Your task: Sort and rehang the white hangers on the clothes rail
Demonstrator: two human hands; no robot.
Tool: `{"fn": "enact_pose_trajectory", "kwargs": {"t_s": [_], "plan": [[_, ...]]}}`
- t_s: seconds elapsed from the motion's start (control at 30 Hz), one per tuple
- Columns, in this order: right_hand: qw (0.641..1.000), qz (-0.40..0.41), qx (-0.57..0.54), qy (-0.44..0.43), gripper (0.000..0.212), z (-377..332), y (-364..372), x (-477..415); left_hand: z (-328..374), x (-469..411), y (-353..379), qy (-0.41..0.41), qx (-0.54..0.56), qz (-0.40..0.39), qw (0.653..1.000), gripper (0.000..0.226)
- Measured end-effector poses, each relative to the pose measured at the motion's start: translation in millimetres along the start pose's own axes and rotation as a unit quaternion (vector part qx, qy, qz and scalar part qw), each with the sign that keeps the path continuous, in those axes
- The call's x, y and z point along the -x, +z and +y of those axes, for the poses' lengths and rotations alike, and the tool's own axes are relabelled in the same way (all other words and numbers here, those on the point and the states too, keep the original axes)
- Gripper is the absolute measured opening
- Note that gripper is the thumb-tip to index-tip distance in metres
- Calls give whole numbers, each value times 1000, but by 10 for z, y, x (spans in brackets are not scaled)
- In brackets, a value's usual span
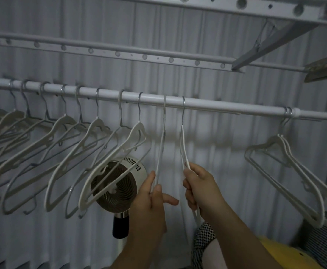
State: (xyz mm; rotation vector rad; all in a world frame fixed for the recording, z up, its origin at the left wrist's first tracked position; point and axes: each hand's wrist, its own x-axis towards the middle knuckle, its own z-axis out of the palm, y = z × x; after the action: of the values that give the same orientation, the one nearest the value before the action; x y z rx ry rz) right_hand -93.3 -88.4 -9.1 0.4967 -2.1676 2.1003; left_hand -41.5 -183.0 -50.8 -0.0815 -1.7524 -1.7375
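Two white hangers hang edge-on, mid-way along the clothes rail [217,106]; the left hand [151,200] pinches the left hanger [161,146]; the right hand [201,191] grips the right hanger [182,146]; seemingly the spacing step; next, both likely need turning to match the row of hangers [66,119] at left.

We see white hangers [140,128] and a white rail [217,107], with a pale grey curtain [226,152]. The fan [120,191] shows a white casing, a dark spiral-patterned grille and a black neck. We also note a black-and-white houndstooth cloth [203,241] and a yellow object [286,255].
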Motion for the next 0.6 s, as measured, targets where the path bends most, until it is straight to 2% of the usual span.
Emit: {"fn": "enact_pose_trajectory", "kwargs": {"t_s": [0.17,0.3,0.43,0.6], "plan": [[999,-1,43,-6,31,-6,32,2,60,15,-51,5,-6,-11,1000,43],[998,6,63,-10,32,-47,51,43,12,-37,-93,15,-32,-18,999,32],[998,31,56,-24,37,-51,22,102,46,-4,-126,73,-93,28,993,28],[984,101,123,-83,38,-51,-215,146,258,126,-93,180,-142,78,970,23]]}}
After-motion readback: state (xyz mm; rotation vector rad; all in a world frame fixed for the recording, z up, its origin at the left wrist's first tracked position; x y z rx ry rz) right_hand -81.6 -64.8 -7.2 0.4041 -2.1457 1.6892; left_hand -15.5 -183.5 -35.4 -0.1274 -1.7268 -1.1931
